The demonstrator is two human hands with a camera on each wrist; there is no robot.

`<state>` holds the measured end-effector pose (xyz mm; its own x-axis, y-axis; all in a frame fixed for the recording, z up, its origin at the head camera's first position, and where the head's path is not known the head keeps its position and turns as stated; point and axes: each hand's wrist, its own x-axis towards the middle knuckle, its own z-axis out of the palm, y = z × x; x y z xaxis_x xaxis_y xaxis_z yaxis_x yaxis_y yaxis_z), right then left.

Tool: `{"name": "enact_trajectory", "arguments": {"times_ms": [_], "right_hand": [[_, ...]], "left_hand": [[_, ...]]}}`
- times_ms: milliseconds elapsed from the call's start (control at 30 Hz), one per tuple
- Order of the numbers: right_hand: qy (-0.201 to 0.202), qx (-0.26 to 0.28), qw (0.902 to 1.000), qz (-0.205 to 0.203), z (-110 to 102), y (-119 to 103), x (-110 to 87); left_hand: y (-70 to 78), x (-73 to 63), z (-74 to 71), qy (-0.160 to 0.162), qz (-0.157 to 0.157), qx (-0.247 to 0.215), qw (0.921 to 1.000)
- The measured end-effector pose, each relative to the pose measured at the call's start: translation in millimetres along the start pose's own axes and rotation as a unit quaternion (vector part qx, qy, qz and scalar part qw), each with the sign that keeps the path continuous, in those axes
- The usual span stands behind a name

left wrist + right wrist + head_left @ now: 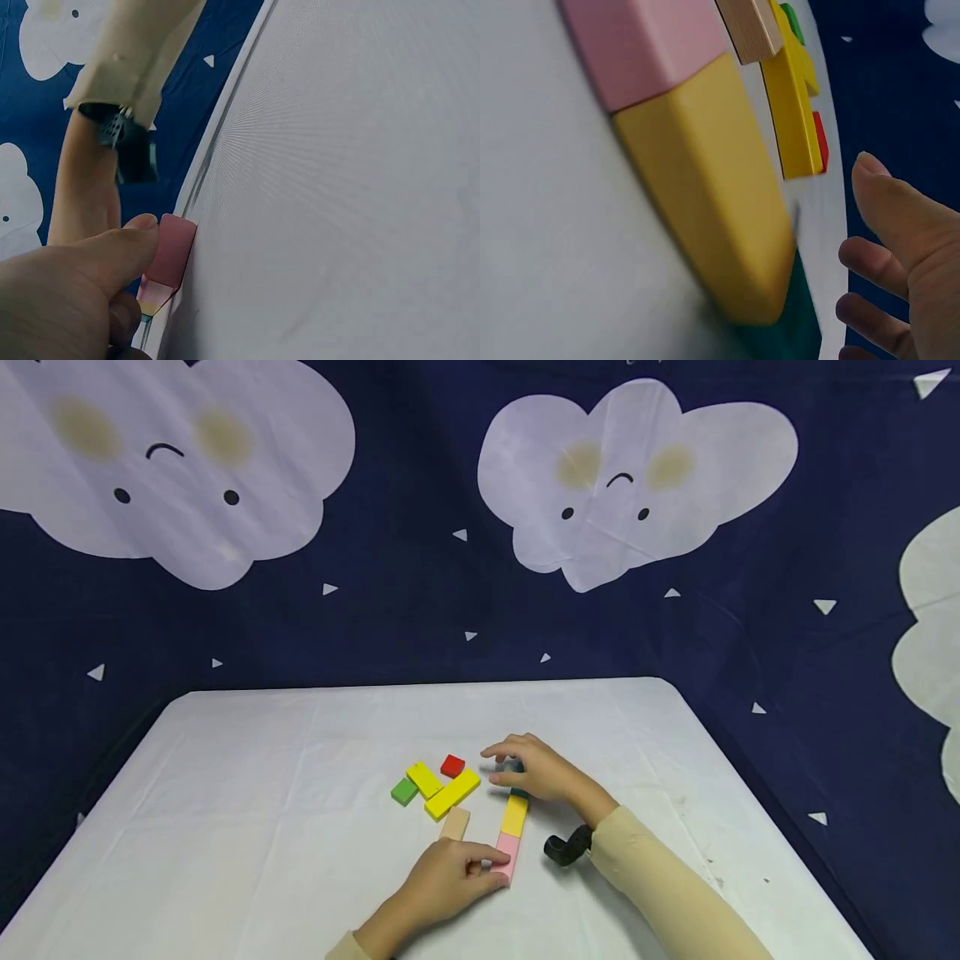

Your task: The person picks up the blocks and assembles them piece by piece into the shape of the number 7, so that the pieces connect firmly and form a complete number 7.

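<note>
A pink block (507, 847), a yellow-orange block (514, 816) and a dark teal block (798, 319) lie end to end in a row. My left hand (450, 878) holds the pink block at its near end, the thumb against it in the left wrist view. At the far end of the row my right hand (542, 768) hovers by the teal block, thumb and fingers spread apart. Nothing shows between those fingers in the right wrist view. The hand covers much of the teal block in the head view.
Left of the row lie a plain wood block (455, 822), a long yellow block (453, 794), a shorter yellow block (424, 779), a red block (452, 766) and a green block (404, 791). A black wrist device (567, 846) sits beside the right sleeve.
</note>
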<state>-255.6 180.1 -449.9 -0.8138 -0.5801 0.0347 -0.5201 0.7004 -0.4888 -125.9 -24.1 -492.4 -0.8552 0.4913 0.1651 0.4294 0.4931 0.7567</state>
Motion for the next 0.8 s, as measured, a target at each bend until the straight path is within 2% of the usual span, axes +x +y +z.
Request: {"name": "enact_trajectory", "arguments": {"times_ms": [267, 400, 800], "right_hand": [[-0.061, -0.045, 0.9961, -0.046, 4.0, -16.7, 20.5], [-0.069, -0.060, 0.9948, -0.044, 8.4, -17.7, 24.0], [-0.076, -0.038, 0.9961, -0.026, 9.5, -12.3, 32.5]], "left_hand": [[-0.1, 0.2, 1.3, 0.002, 0.007, -0.001, 1.0000], [-0.1, -0.4, 1.6, 0.008, 0.014, 0.006, 0.9999], [-3.4, -1.9, 0.9, 0.011, 0.012, 0.013, 0.9998]]}}
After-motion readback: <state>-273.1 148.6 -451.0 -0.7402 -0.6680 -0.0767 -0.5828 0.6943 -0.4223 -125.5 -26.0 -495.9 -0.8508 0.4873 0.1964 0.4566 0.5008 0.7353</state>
